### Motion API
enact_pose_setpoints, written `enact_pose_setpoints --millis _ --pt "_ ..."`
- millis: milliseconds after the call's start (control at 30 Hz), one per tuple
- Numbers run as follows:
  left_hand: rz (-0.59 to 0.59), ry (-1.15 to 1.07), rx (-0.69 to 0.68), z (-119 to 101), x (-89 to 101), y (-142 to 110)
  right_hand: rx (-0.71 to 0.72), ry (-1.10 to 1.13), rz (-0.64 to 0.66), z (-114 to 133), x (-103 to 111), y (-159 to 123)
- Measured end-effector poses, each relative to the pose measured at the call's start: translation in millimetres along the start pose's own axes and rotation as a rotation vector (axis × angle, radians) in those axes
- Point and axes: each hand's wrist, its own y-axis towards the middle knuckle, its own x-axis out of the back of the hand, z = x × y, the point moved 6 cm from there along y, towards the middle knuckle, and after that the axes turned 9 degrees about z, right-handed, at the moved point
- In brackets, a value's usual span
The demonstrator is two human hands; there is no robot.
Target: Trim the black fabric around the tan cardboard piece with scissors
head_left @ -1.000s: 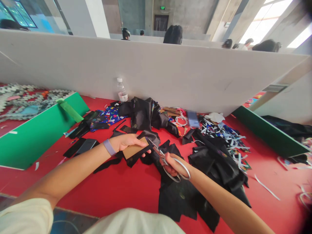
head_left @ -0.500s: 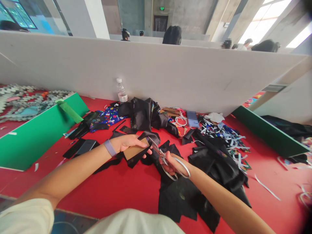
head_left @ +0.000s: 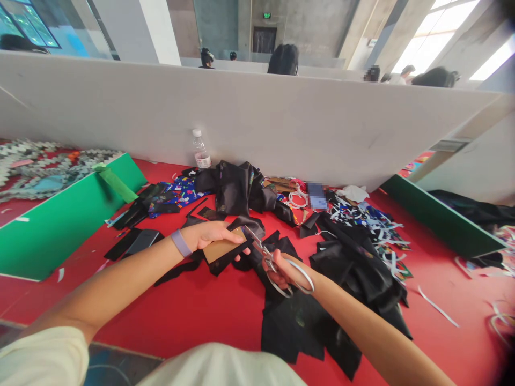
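My left hand (head_left: 215, 235) is closed on a tan cardboard piece (head_left: 223, 246), thumb on top, with black fabric (head_left: 217, 266) lying under the card and sticking out past its edges. In my right hand (head_left: 281, 266) is a pair of scissors (head_left: 263, 252) with pale loop handles; its fingers are wrapped through and around them. The toothed-looking blades point up and left, close to the right edge of the card and fabric. Whether the blades touch the fabric I cannot tell. Below my right hand, black cloth (head_left: 295, 327) is spread on the red table (head_left: 193, 313).
Crumpled black fabric (head_left: 233, 187) lies ahead, before a plastic bottle (head_left: 201, 150) at the grey partition (head_left: 249, 112). A dark phone-like slab (head_left: 142, 242) is at left. Green dividers (head_left: 72, 220) flank the table. Scraps and white strips (head_left: 388, 236) heap at right.
The card and fabric in my left hand have shifted very slightly. Both hands keep nearly the same place, and the scissors look unchanged.
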Motion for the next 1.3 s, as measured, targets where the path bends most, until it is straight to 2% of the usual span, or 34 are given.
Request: enact_pose_setpoints --millis 133,533,967,1300 --pt "0.013 -0.004 0.007 -0.9 -2.9 -0.3 -0.007 0.048 0.001 -3.8 -0.3 -1.6" --pt "0.003 -0.035 0.014 -1.8 -4.7 -1.8 -0.028 -0.003 -0.088 -4.6 3.0 -1.9" --pt "0.026 -0.067 0.045 -0.1 -8.3 0.6 0.013 -0.028 -0.027 -0.9 4.5 1.4" --pt "-0.004 -0.078 0.05 -1.0 -8.7 -1.0 0.009 0.014 -0.073 -4.6 6.5 0.3"
